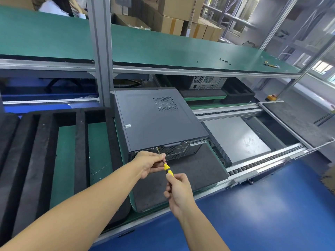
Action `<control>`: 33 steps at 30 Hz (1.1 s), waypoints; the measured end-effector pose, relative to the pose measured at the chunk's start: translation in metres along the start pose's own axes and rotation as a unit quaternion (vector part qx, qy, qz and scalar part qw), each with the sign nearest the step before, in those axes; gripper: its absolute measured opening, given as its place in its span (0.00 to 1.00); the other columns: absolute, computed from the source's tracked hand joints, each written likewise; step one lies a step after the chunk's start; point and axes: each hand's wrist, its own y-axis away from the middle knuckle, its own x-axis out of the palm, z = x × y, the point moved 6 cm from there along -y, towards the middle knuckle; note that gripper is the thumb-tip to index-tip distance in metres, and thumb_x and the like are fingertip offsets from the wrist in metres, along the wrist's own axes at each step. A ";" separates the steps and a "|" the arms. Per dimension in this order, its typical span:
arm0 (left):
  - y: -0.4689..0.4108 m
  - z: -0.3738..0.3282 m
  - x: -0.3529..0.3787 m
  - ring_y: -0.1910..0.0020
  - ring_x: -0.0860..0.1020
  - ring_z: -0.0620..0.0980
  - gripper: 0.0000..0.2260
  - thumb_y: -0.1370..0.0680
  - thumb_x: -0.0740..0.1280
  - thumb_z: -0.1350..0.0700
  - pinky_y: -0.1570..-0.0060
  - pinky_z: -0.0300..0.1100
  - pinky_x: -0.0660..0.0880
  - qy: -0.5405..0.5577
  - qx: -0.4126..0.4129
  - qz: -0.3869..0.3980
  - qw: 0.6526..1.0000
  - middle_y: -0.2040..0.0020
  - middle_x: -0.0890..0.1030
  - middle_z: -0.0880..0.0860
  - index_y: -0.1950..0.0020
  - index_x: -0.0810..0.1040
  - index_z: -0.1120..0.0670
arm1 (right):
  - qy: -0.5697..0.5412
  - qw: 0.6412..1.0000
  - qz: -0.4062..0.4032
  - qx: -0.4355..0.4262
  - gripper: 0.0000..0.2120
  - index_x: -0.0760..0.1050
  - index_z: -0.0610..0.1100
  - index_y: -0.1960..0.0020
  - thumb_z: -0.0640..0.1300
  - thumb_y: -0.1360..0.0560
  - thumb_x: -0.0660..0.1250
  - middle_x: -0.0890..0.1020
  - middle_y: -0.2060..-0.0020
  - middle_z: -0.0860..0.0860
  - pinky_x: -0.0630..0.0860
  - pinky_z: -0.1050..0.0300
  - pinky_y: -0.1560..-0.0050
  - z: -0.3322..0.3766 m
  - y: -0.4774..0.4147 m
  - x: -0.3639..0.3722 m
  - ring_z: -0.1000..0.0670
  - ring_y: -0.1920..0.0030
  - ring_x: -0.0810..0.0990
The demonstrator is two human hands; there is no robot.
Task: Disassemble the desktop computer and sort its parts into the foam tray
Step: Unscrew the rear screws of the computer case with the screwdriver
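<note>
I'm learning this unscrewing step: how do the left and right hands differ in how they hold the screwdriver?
The left hand pinches the screwdriver at its thin shaft, close to the rear panel of the desktop computer. The right hand grips the yellow handle's end, farther from it. The left hand sits higher in view than the right hand. Both hold the same tool, aimed at the rear panel's upper edge.
</note>
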 end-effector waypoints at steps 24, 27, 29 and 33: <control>0.000 0.001 0.002 0.64 0.84 0.52 0.02 0.22 0.69 0.66 0.62 0.46 0.83 0.060 0.002 -0.034 0.998 0.61 0.84 0.59 0.51 0.80 0.64 | -0.129 0.989 0.005 0.069 0.10 0.73 0.38 0.46 0.45 0.19 0.63 0.75 0.69 0.45 0.73 0.56 0.72 0.000 0.009 0.007 0.49 0.69 0.72; 0.000 0.001 0.004 0.61 0.84 0.53 0.03 0.21 0.66 0.68 0.59 0.46 0.83 0.075 0.000 -0.015 0.997 0.59 0.84 0.59 0.49 0.79 0.66 | -0.130 0.988 0.024 0.081 0.14 0.76 0.35 0.46 0.45 0.16 0.58 0.76 0.70 0.45 0.71 0.57 0.74 -0.002 0.010 0.008 0.50 0.72 0.72; 0.001 0.000 0.004 0.60 0.85 0.53 0.04 0.20 0.65 0.67 0.60 0.45 0.83 0.094 0.000 -0.005 0.996 0.58 0.84 0.59 0.47 0.79 0.66 | -0.114 0.991 0.025 0.058 0.11 0.75 0.34 0.45 0.41 0.16 0.58 0.75 0.67 0.44 0.71 0.57 0.73 -0.001 0.008 0.009 0.51 0.71 0.71; -0.002 -0.005 0.002 0.60 0.84 0.53 0.05 0.21 0.68 0.63 0.62 0.44 0.83 0.150 0.009 -0.018 0.989 0.58 0.84 0.59 0.48 0.78 0.65 | -0.091 0.996 0.015 0.017 0.04 0.73 0.37 0.46 0.36 0.19 0.63 0.74 0.64 0.44 0.73 0.58 0.70 0.003 0.007 0.007 0.51 0.68 0.71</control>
